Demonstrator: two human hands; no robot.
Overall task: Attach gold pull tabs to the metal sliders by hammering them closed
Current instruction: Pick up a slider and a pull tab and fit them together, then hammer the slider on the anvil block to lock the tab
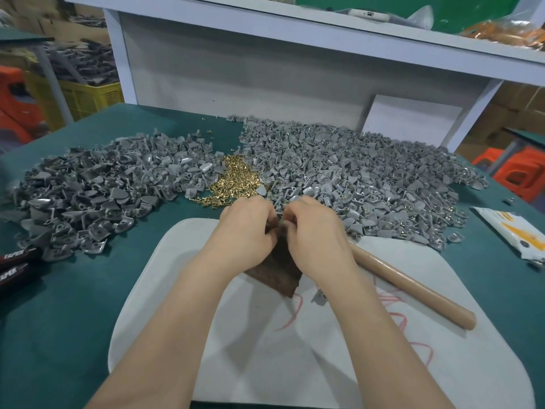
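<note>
My left hand (246, 228) and my right hand (317, 231) meet over the far end of a dark wooden block (278, 270) on a white mat (224, 349). Their curled fingertips pinch a small grey piece between them, mostly hidden. A heap of small gold parts (236, 180) lies just beyond my hands. Grey sliders form a pile at the left (97, 187) and a bigger pile at the right (354, 169). A hammer's tan wooden handle (413, 287) lies on the mat, right of my right forearm.
The green table (59, 320) holds black tool handles (14, 261) at the left edge and a white packet (513, 228) at the right. A white shelf unit (265, 69) stands behind the piles. One loose grey piece (320, 296) lies on the mat.
</note>
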